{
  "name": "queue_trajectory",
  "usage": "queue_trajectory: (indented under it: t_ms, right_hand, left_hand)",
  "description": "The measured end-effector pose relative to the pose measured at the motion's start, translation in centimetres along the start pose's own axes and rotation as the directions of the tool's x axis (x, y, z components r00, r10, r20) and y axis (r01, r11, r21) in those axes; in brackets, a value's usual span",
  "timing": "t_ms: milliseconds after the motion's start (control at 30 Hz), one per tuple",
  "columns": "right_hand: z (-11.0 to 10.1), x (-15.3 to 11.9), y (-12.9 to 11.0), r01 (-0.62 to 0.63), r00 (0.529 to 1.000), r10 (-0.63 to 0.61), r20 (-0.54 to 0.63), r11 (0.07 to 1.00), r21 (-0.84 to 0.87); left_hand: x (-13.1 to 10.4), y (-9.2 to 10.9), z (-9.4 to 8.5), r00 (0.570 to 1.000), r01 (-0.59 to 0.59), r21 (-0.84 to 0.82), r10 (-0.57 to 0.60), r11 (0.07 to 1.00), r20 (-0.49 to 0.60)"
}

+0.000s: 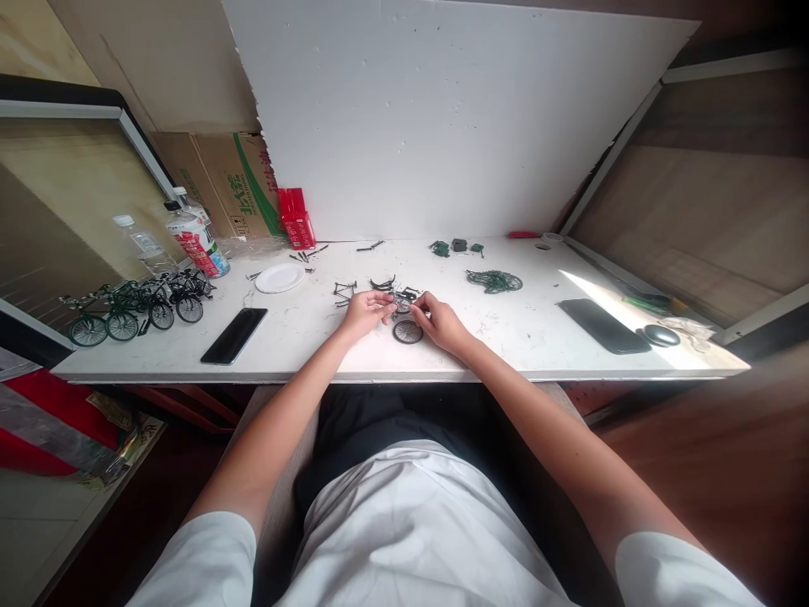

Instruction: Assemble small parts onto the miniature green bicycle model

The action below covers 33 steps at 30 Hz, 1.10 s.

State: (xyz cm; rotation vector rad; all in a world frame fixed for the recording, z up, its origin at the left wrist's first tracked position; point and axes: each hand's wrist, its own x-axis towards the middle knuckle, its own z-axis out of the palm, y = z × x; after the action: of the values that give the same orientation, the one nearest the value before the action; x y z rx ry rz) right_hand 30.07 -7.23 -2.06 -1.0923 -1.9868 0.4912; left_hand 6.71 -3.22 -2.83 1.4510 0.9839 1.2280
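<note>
The left hand (370, 312) and the right hand (439, 322) meet low over the table (316, 341). Both have their fingers bent in and nearly closed, pinching a small part (403, 305) between them. A black wheel (408, 332) lies flat just on the near side of them, and black bits (382, 284) lie just behind.

The part could slip if one pinch is loose, and a tiny bit might roll off or get lost in the mess. A hard push could bend thin spokes. A sleeve or wrist could bump the wheel.

The fingers hide most of the part, so I can't tell what it is. The black bits are too small to make out. Farther off, the green pile (495, 281) is a tangle, and the little bikes (139, 312) overlap on the left.
</note>
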Motion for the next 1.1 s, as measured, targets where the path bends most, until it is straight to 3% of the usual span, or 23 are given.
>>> queue_trajectory:
  t_ms: [367, 600, 900, 1100]
  right_hand:
    - [0.0, 0.1, -0.1, -0.026, 0.999, 0.028, 0.019, 0.997, -0.075]
    - [0.1, -0.1, 0.3, 0.015, 1.0, -0.015, 0.003, 0.999, -0.03]
    - [0.2, 0.1, -0.1, 0.046, 0.998, -0.05, -0.045, 0.994, -0.096]
    - [0.2, 0.3, 0.0, 0.059, 0.99, -0.08, -0.117, 0.983, -0.172]
  left_hand:
    - [0.1, -0.3, 0.0, 1.0, -0.009, 0.003, 0.009, 1.0, 0.026]
    - [0.1, -0.4, 0.1, 1.0, -0.002, -0.003, 0.003, 1.0, 0.023]
    - [-0.7, 1.2, 0.6, 0.997, 0.074, -0.038, -0.073, 0.997, 0.025]
    - [-0.8, 1.1, 0.2, 0.987, 0.155, -0.072, -0.15, 0.985, 0.065]
